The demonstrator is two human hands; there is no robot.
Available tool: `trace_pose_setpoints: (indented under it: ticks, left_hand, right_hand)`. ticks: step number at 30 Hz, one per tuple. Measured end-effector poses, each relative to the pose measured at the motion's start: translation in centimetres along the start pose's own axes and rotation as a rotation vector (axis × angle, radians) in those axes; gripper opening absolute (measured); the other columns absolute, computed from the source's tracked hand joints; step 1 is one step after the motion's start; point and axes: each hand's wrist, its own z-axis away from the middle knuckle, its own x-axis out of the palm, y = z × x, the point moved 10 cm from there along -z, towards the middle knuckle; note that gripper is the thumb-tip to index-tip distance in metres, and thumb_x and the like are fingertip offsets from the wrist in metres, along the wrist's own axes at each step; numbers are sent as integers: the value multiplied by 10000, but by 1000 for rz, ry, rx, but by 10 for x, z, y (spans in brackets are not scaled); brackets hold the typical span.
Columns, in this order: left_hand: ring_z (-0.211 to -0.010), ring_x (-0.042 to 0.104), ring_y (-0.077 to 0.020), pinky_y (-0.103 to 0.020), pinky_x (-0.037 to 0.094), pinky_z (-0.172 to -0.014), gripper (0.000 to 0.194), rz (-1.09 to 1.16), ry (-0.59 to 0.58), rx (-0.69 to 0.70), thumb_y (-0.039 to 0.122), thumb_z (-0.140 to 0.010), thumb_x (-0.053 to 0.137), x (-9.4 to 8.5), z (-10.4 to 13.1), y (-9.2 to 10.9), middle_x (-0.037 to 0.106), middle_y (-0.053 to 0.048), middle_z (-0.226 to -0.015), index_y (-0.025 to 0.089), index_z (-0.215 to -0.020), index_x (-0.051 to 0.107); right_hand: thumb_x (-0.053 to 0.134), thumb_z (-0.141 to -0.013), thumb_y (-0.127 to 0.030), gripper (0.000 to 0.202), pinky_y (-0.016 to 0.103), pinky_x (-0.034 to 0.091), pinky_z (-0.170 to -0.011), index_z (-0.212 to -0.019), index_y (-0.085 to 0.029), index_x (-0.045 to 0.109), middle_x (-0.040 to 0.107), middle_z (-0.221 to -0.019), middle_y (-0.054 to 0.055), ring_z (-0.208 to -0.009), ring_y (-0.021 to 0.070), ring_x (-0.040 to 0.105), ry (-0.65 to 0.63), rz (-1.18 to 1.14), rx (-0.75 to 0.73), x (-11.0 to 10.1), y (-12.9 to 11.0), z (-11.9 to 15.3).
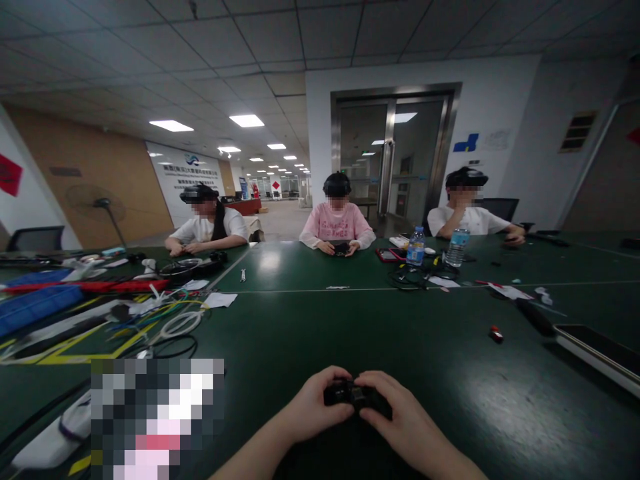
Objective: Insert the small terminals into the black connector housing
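My left hand [316, 408] and my right hand [400, 408] meet low in the middle of the view, just above the green tabletop [280, 340]. Between them is a small black object [357, 395] with a blocky middle, too dark to name its kind. The left thumb and fingers grip its left end, while the right thumb and fingers close around its right end. My fingers cover parts of both ends, so I cannot tell whether it is one piece or two.
Cables [183, 325], a blue tray [40, 310] and a white power strip [55, 433] lie at left. Two water bottles [415, 247] stand farther back. A small red item [496, 334] and a flat-topped device [600, 350] lie at right. Three people wearing headsets sit opposite.
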Motion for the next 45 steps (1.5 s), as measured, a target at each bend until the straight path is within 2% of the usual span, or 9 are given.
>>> trace_pose_setpoints:
  ticks: [7, 12, 18, 24, 28, 32, 39, 45]
  left_hand:
    - [-955, 535, -205, -318, 433, -840, 357, -152, 65, 69, 225, -745, 653, -6, 3, 12, 569, -37, -1025, 194, -1089, 560]
    - [-1006, 529, -207, -334, 421, -897, 416, -125, 76, 74, 181, -731, 651, -6, 2, 13, 554, -43, -1077, 209, -1132, 543]
    - [-1016, 532, -217, -357, 414, -911, 474, -68, 82, 91, 162, -727, 646, -7, 3, 9, 562, -41, -1081, 232, -1175, 508]
    - [-1002, 532, -210, -344, 414, -899, 219, -49, 60, 223, 204, -807, 604, -6, 4, 21, 549, -55, -1049, 220, -1022, 637]
    - [-1012, 527, -200, -337, 410, -912, 183, -37, 71, 220, 197, -818, 599, -7, 3, 21, 541, -53, -1047, 219, -992, 651]
    - [-988, 531, -191, -324, 419, -893, 193, -61, 93, 204, 183, -811, 600, -9, 4, 22, 543, -49, -1033, 216, -999, 632]
    - [-959, 538, -189, -314, 430, -857, 234, -96, 94, 189, 188, -810, 594, -9, 5, 21, 552, -39, -1026, 224, -1041, 602]
    - [-978, 530, -193, -320, 420, -878, 252, -83, 75, 188, 182, -812, 587, -6, 4, 20, 539, -43, -1034, 227, -1059, 607]
  right_hand:
    - [528, -795, -157, 239, 289, 455, -862, -982, -283, 607, 625, -1031, -1, -978, 184, 590, -17, -46, -62, 1, -8, -2]
    - [534, -795, -144, 191, 287, 447, -878, -903, -270, 628, 626, -1023, -1, -979, 177, 588, 11, -67, -94, -2, -5, -3]
    - [527, -795, -124, 210, 292, 439, -893, -895, -273, 635, 615, -1047, 2, -1006, 178, 580, 2, -92, -93, -1, -5, -3]
    - [525, -806, -147, 209, 315, 427, -923, -938, -278, 620, 597, -1097, 7, -1048, 185, 562, 44, -61, -74, -5, 0, -3]
    - [558, -786, -164, 278, 322, 448, -901, -1042, -267, 583, 616, -1080, 13, -1025, 190, 572, 61, -41, -24, -6, 8, -4]
    - [568, -794, -202, 280, 326, 460, -887, -1068, -259, 572, 631, -1061, 13, -992, 193, 588, 46, -45, 18, -6, 11, -4]
    - [552, -802, -174, 225, 329, 433, -927, -986, -280, 626, 618, -1096, 5, -1047, 195, 569, 41, -42, -54, -7, 1, -3]
    - [572, -798, -178, 178, 331, 423, -941, -920, -270, 664, 611, -1105, 17, -1053, 196, 572, 45, -54, -47, -6, 6, -3]
